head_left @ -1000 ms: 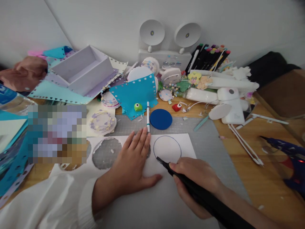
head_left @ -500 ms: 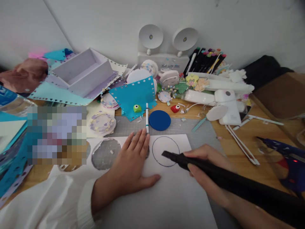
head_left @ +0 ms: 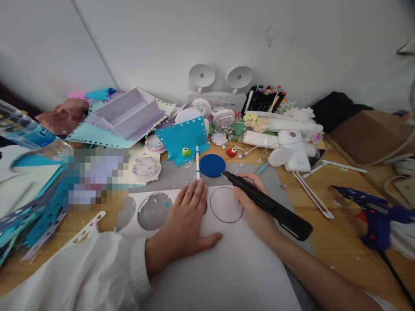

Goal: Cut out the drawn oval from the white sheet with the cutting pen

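The left hand [head_left: 185, 222] lies flat on the paper [head_left: 233, 268] near the surface's front edge, fingers released and spread, holding nothing, just left of the drawn circle [head_left: 226, 204]. The right hand [head_left: 255, 211] sits at the circle's right side, fingers grasping a black tool [head_left: 269, 204] whose tip points toward the back edge, just beside the blue disc [head_left: 212, 165]. A white marker [head_left: 197, 162] lies left of the disc on the grey mat [head_left: 175, 176]. A glue gun [head_left: 366, 207] rests toward the right edge
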